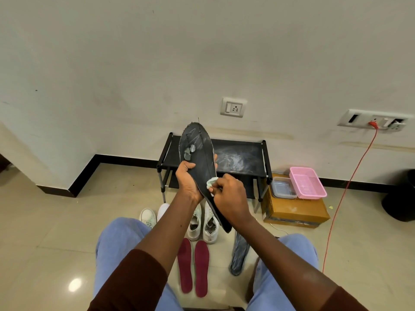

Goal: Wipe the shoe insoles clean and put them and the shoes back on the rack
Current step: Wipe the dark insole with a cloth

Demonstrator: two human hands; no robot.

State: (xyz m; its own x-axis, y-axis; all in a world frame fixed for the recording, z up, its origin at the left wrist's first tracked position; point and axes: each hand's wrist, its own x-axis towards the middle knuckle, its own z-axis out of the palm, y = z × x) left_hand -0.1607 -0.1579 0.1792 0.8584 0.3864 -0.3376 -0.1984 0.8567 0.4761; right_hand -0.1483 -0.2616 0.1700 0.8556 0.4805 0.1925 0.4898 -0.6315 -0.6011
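Head view: the left hand [188, 184] curls its fingers and thumb round the edge of a long, worn black insole [198, 151], holding it tilted up in front of the low black shoe rack [240, 157]. The right hand [230, 195] pinches a small pale green cloth wad [212, 182] against the insole's lower half. Below, two maroon insoles [185, 265], a dark grey insole [239, 254] and white sneakers [211, 224] lie on the floor.

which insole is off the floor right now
The black insole, gripped by the left hand, with the right hand pinching a pale cloth against it. The two maroon insoles and the grey insole lie on the floor.
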